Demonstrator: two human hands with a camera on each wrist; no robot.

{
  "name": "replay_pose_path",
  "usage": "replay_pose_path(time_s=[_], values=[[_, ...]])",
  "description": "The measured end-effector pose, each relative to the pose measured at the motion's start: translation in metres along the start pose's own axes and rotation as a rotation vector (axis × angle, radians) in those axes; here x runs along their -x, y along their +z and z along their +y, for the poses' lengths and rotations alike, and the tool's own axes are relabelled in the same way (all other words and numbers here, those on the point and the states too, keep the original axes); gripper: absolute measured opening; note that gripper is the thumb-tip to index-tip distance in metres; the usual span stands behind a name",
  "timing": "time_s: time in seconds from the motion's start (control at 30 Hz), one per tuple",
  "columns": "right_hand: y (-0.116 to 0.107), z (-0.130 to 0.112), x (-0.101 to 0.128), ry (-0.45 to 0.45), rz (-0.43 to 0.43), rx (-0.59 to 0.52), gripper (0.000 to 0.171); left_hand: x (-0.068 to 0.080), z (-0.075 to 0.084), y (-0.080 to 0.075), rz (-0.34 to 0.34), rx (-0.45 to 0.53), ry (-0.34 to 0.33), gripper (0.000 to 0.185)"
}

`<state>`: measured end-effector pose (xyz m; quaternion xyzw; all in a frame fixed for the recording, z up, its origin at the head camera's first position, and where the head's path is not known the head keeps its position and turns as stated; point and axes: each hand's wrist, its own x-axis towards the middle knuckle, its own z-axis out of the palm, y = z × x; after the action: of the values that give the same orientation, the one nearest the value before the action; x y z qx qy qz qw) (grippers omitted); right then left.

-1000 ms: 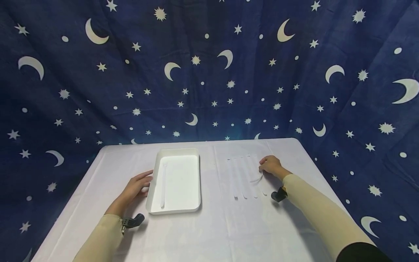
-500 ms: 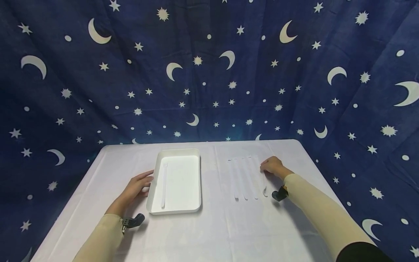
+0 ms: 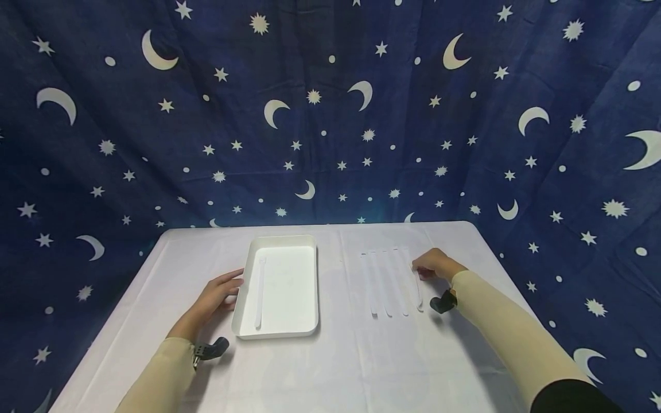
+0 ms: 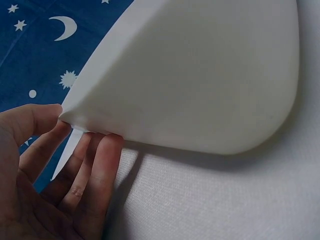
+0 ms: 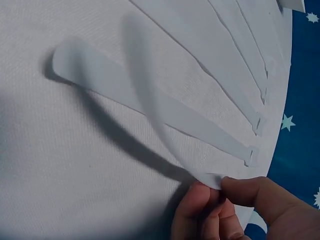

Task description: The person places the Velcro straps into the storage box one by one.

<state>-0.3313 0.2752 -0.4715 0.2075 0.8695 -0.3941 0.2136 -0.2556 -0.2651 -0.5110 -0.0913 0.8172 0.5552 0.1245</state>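
White strips (image 3: pixel 384 284) lie beside, seemingly clear of, tray (image 3: pixel 310 287).

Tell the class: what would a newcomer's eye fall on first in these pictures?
Likely the white tray at table centre, one fork inside, the left hand touching its edge. To its right, white forks lie in a row; the right hand pinches the one nearest it.

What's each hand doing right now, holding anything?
Left hand: open, straight fingers against the white tray's left wall.
Right hand: pinching the end of a white plastic utensil, lifted off the table.
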Motion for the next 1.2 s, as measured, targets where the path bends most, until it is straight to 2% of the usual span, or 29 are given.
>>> replay_pose_path(time_s=[0.17,0.47,0.63,0.93,1.2], values=[[-0.007,-0.001,0.006,0.000,-0.054,-0.061,0.009,0.001,0.001,0.000,-0.001,0.003,-0.001,0.064],[-0.018,0.000,0.008,0.100,-0.253,-0.347,0.004,0.002,0.001,0.001,0.002,-0.004,-0.003,0.063],[-0.021,0.000,0.009,0.104,-0.301,-0.375,0.008,0.003,0.001,0.000,0.005,-0.007,0.001,0.063],[-0.021,-0.003,0.014,0.167,-0.312,-0.461,0.005,0.003,0.001,0.000,0.001,-0.007,0.007,0.063],[-0.016,-0.003,0.025,0.135,-0.319,-0.396,0.012,0.003,0.001,0.001,0.002,-0.002,0.008,0.062]])
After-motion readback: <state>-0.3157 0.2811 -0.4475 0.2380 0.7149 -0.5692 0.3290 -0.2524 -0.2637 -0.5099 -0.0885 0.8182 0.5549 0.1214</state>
